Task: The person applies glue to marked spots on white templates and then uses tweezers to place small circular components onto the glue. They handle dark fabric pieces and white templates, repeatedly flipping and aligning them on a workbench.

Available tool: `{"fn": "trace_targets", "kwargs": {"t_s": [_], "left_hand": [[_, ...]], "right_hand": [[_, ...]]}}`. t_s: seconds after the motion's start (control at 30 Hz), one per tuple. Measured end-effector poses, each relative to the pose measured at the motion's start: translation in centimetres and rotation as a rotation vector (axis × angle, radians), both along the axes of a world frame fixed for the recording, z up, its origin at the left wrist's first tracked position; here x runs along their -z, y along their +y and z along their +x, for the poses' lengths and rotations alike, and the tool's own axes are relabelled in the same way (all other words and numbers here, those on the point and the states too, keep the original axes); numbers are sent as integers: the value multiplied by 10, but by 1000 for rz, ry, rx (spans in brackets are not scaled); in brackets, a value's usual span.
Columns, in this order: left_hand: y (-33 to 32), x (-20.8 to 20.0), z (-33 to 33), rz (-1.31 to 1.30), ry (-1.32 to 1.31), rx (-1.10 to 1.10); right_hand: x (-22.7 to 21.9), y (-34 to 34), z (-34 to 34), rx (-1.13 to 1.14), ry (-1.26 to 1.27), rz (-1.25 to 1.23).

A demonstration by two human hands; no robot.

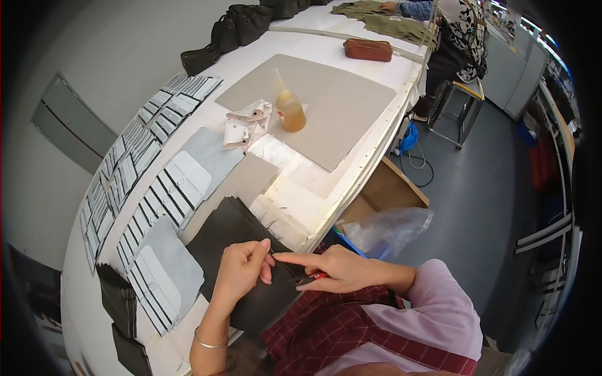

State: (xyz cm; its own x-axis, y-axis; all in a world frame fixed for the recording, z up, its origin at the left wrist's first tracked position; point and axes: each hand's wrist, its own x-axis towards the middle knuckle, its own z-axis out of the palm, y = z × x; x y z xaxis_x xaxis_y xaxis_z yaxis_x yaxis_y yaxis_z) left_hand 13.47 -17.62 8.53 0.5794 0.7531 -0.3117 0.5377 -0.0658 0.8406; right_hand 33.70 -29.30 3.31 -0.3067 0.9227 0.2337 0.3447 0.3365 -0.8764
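Note:
A stack of black, leather-like panels [219, 233] lies at the table's near edge and reaches toward my lap. My left hand [243, 271] is closed over it, thumb and fingers pinching the edge of a black panel. From the right, my right hand [338, 268] comes in with its index finger stretched out to the left fingertips. Its other fingers are curled round a small red-handled tool [313, 277] with a dark metal end; its exact kind is partly hidden. Striped pale grey panels [164, 276] lie left of the black stack.
Beyond sit a glue bottle [290, 113], a crumpled white cloth [248, 124], a grey board [338, 94] and a brown pouch [368, 50]. Many striped pieces [135, 147] line the left side. Right of the table stands a cardboard box [382, 191] with plastic. Another person [461, 37] sits farther off.

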Motion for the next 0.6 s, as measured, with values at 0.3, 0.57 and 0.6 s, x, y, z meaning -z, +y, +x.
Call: {"fn": "trace_targets", "kwargs": {"t_s": [0.3,0.57,0.6], "left_hand": [[-7,1,4,238,142,64],[8,8,-21,-203,-285,-84],[10,9,-23,-221,-349,-109]], "right_hand": [[10,50,1,260,117,-8],[6,65,-4,261,-14,6],[4,68,-4,250,-73,9]]}}
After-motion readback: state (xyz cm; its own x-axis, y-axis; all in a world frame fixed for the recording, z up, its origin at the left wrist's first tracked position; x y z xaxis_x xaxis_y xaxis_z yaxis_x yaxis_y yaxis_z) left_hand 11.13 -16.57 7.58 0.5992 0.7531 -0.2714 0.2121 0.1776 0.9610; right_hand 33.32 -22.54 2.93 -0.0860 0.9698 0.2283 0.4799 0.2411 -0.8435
